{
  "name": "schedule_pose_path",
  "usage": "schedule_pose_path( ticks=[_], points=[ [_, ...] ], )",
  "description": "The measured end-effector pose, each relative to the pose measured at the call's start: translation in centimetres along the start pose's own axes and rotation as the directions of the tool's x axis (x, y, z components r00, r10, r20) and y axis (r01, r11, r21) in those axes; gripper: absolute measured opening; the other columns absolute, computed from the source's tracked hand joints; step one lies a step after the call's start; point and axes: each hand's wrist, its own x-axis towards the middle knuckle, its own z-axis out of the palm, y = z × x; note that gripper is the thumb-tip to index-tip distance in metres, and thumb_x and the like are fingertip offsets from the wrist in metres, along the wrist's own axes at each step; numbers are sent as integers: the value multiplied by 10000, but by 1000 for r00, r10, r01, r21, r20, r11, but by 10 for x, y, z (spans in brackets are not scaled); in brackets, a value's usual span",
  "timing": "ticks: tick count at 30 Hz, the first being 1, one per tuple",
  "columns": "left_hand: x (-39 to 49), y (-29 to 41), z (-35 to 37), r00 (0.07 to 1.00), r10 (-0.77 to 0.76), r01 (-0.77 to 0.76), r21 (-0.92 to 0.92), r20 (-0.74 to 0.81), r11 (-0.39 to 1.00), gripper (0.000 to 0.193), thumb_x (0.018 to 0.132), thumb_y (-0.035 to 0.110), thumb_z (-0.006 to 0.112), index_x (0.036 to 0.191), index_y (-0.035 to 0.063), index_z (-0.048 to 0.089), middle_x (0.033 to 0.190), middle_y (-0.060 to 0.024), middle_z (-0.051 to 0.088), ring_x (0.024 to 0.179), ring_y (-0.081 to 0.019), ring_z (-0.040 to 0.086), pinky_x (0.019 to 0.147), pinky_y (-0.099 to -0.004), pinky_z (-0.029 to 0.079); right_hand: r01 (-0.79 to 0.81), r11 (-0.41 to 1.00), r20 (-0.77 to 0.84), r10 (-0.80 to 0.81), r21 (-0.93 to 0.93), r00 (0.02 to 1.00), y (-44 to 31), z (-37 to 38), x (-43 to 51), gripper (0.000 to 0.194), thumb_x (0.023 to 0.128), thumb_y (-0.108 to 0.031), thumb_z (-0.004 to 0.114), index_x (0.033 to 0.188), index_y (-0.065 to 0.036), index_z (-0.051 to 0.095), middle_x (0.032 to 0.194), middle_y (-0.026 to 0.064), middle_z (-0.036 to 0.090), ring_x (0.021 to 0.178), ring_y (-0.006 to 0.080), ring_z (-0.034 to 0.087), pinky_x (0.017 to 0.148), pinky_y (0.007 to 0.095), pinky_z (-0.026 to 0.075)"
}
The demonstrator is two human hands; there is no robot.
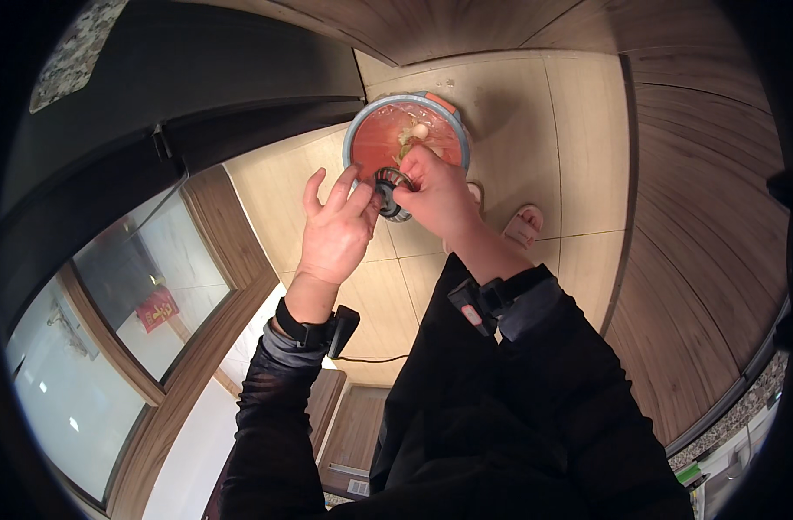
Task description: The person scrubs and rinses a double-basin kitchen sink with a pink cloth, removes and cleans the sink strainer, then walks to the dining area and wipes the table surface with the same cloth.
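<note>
My left hand (338, 231) grips the left edge of a round, slotted sink strainer basket (388, 207), its index finger raised and spread. At the strainer's right side, the thumb and bent fingers of my right hand (435, 192) pinch its rim; my fingers hide part of it. The strainer is tilted over the near edge of a round trash bin (347, 140) with a grey rim. Inside the bin, a clear plastic liner (377, 130) lies against a reddish-orange wall. A pale piece that looks like eggshell (420, 131) and food scraps (405, 136) are in it.
Beige floor tiles (585, 162) surround the bin. Slippered feet (525, 226) stand just right of it. Wood-grain cabinets (695, 227) rise at right, with a dark appliance or cabinet front (240, 78) at upper left. A wood-framed glass door (201, 227) is at left.
</note>
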Motion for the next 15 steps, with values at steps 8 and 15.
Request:
schedule_pose_path(
  ticks=[8,15],
  points=[
    [0,-14,10,998,-64,65,-29,25,997,100,788,169,686,885,162,709,1028,44,601,1179,-203,502,1062,-503,251,-205,959,-39,217,197,975,15,-6,11,177,802,-144,702,926,-36,635,833,98,698,750,176,676,683,290,533],
    [-9,-10,-1,944,-328,323,-255,25,911,146,725,186,771,869,177,748,1024,34,613,1167,-230,501,1042,-496,254,-168,986,26,168,-1,985,2,-38,-6,299,821,-188,714,1086,-63,655,934,100,693,829,163,673,744,278,532]
  ],
)
